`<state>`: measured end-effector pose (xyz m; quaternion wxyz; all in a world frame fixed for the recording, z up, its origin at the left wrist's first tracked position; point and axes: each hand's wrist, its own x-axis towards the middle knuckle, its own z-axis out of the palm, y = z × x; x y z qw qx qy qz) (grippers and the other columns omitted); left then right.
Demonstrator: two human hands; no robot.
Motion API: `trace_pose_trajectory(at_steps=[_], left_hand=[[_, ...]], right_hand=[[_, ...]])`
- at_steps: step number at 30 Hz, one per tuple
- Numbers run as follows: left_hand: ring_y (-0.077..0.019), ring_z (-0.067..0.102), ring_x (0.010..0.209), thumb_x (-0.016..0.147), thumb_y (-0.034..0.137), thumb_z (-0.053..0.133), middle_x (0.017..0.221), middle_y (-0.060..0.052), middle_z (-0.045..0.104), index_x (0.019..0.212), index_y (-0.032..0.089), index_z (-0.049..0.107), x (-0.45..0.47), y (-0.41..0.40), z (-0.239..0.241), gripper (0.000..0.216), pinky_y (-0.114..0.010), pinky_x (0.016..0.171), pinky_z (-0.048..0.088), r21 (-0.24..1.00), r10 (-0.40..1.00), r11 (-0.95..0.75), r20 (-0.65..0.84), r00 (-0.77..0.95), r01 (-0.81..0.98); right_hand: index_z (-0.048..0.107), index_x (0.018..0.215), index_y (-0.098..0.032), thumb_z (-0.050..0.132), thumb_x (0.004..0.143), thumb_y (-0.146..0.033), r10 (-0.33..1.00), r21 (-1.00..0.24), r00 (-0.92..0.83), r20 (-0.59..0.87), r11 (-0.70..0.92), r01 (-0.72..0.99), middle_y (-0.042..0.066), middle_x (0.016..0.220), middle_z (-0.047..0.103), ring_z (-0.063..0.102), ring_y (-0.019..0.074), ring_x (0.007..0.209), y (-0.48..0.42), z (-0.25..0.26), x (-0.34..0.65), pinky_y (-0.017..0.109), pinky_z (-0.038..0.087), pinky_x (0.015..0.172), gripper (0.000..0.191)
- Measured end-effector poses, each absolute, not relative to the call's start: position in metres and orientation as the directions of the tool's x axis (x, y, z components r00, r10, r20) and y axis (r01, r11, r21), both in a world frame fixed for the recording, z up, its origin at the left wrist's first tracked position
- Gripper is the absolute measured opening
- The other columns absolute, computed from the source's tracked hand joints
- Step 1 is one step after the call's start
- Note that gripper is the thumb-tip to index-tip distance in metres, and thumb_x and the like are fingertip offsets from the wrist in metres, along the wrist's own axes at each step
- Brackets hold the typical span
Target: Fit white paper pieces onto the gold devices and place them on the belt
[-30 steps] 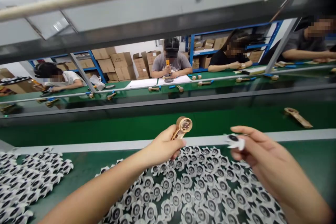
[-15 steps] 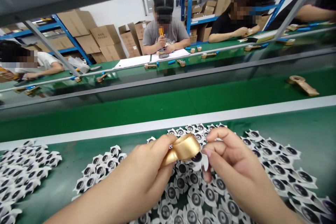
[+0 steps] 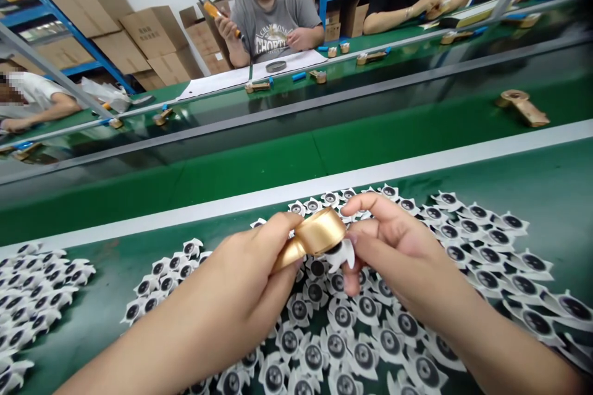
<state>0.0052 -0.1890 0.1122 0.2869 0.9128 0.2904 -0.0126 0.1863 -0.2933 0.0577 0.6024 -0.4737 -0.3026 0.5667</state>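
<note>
Two bare hands are close together near the middle of my head-camera view, above a green worktop [image 3: 106,315] spread with loose fan wheels [image 3: 313,356], white and bladed with dark round centres. With the left hand [image 3: 245,268] I have a shiny gold housing [image 3: 323,231], its narrow handle pinched between thumb and fingers and its round end tilted toward the right hand [image 3: 401,253]. That hand has thumb and fingers pinching one white fan wheel [image 3: 341,256] by its edge, the index finger extended near the housing's round end. The white fan wheel is directly beneath that round end; I cannot tell whether it is seated inside or only against the rim. The loose fan wheels lie in clusters to the left, centre and right. Beyond them a pale strip [image 3: 185,214] slants across, and past it is a bright green lane [image 3: 254,163] with another gold part [image 3: 523,106] at the right. Farther back, a co-worker in a grey shirt [image 3: 290,9] raises an orange tool [image 3: 214,12], a dark round piece [image 3: 277,66] resting on white paper [image 3: 217,83] in front. A person in black [image 3: 389,0] is to the right, and someone in white [image 3: 44,94] is partly visible at the left edge. Cardboard boxes [image 3: 83,3] are stacked behind.
</note>
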Motion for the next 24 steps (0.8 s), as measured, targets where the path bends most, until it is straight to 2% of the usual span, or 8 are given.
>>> trace_pose_trajectory(at_steps=[9, 15, 20, 24], left_hand=[[-0.0109, 0.055, 0.067, 0.098, 0.03, 0.041, 0.084, 0.006, 0.059, 0.111, 0.034, 0.045, 0.008, -0.189, 0.107, 0.014, -0.021, 0.055, 0.036, 0.433, 0.532, -0.696, -0.227, 0.816, 0.573], [-0.0164, 0.061, 0.074, 0.096, 0.024, 0.038, 0.098, 0.004, 0.064, 0.134, 0.039, 0.033, 0.01, -0.189, 0.104, 0.041, -0.026, 0.061, 0.044, 0.294, 0.542, -0.757, -0.218, 0.812, 0.584], [-0.0191, 0.065, 0.073, 0.091, 0.018, 0.04, 0.105, 0.0, 0.067, 0.141, 0.031, 0.027, 0.012, -0.19, 0.097, 0.053, -0.028, 0.059, 0.046, 0.181, 0.538, -0.8, -0.205, 0.818, 0.572], [-0.0185, 0.064, 0.069, 0.088, 0.013, 0.04, 0.105, -0.004, 0.067, 0.141, 0.024, 0.027, 0.011, -0.192, 0.094, 0.056, -0.028, 0.057, 0.044, 0.085, 0.479, -0.87, -0.079, 0.874, 0.485]], right_hand=[[0.047, 0.103, -0.021, 0.053, 0.094, -0.018, 0.961, -0.879, 0.161, -0.224, -0.128, -0.46, -0.004, 0.058, 0.065, 0.064, 0.0119, 0.049, -0.29, 0.054, 0.187, 0.019, 0.051, 0.053, 0.011], [0.046, 0.107, -0.021, 0.056, 0.095, -0.023, 0.962, -0.834, 0.122, -0.245, -0.145, -0.532, -0.003, 0.062, 0.065, 0.066, 0.0116, 0.053, -0.288, 0.05, 0.189, 0.018, 0.052, 0.055, 0.015], [0.043, 0.114, -0.021, 0.053, 0.096, -0.02, 0.969, -0.773, 0.093, -0.231, -0.125, -0.622, -0.003, 0.065, 0.065, 0.067, 0.0121, 0.057, -0.287, 0.049, 0.188, 0.02, 0.053, 0.059, 0.02], [0.041, 0.122, -0.021, 0.05, 0.097, -0.02, 0.97, -0.709, 0.038, -0.241, -0.149, -0.689, -0.002, 0.066, 0.064, 0.068, 0.0147, 0.059, -0.289, 0.051, 0.187, 0.021, 0.052, 0.059, 0.027]])
